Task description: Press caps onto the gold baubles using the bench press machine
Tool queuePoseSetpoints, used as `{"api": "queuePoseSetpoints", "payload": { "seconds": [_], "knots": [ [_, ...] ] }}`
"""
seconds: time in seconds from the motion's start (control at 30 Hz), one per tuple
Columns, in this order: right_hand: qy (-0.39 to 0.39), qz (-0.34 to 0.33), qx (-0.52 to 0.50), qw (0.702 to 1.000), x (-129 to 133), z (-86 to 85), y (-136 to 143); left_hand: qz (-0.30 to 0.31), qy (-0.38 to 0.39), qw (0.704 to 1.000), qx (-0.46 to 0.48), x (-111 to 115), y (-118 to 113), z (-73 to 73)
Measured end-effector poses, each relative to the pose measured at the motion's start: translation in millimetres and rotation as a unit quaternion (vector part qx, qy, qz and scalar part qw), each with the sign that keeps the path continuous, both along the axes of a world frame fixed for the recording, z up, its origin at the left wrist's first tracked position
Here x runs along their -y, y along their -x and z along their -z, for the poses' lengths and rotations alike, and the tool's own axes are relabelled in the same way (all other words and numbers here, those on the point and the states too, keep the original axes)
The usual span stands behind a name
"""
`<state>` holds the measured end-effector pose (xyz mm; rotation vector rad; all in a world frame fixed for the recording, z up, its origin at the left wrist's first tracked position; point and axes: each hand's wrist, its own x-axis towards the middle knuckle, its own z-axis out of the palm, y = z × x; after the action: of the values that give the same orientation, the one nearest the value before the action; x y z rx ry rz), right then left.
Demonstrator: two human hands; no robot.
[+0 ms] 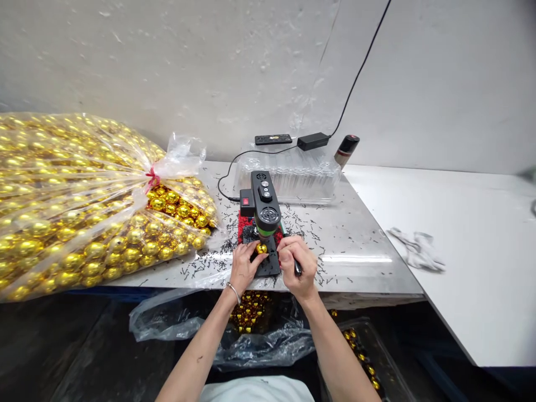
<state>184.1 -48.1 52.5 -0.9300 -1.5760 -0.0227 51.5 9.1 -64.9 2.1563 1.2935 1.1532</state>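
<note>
A small black bench machine (266, 204), which looks like a mini drill press, stands on the metal-topped table. Under its head, a shiny gold ball (262, 248) sits on the black base (268, 267). The thumb and fingers of my left hand (246, 262) are closed around the ball from the left. My right hand (299, 265) is wrapped round the machine's lever handle (297, 269), whose dark end shows below the fist. Dark curly shavings (293, 223) lie all around the base, and red material (244, 224) shows beside it. The head hides the tool tip.
A big clear bag (104, 206) of gold balls, tied in pink, fills the left. Behind the machine are a clear plastic box (293, 173), a power adapter (313, 141) and a spray can (347, 151). Gloves (419, 251) lie right. Below hangs an open bag (268, 346) with balls.
</note>
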Motion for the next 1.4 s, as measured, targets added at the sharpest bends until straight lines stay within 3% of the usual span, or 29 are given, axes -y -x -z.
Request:
{"api": "queuePoseSetpoints", "payload": {
  "seconds": [0.33,0.53,0.67,0.8,0.93,1.07,1.2,1.27,1.33,1.4],
  "knots": [
    [-0.082,0.016,0.054,0.995,-13,52.4,-4,-0.002,0.027,1.000,0.010,1,-1,1.9],
    [-0.092,0.055,0.040,0.993,-17,67.9,-4,0.005,0.059,0.998,0.026,2,-2,-4.4],
    [-0.095,0.049,0.090,0.990,-18,74.0,-4,0.010,0.048,0.998,0.040,3,-2,-4.5],
    [-0.088,0.042,0.053,0.994,-15,56.8,-1,0.003,0.050,0.998,0.039,0,-3,-3.3],
    [-0.043,0.038,-0.003,0.998,-10,13.2,2,-0.015,0.052,0.997,0.046,3,-2,-9.0],
    [0.010,0.038,-0.020,0.999,-6,-14.3,3,-0.003,0.015,0.999,0.037,40,14,-12.4],
    [0.001,0.025,-0.013,1.000,-5,-6.6,4,0.077,-0.012,0.997,-0.028,96,35,0.5],
    [0.003,0.024,-0.018,1.000,-4,0.9,5,0.088,-0.018,0.995,-0.043,106,43,4.1],
    [0.003,0.027,-0.026,0.999,-4,5.7,6,0.050,-0.027,0.998,-0.037,92,50,-2.0],
    [0.001,0.029,-0.026,0.999,-3,7.6,7,-0.037,-0.038,0.998,-0.017,57,58,-18.6]
  ]
}}
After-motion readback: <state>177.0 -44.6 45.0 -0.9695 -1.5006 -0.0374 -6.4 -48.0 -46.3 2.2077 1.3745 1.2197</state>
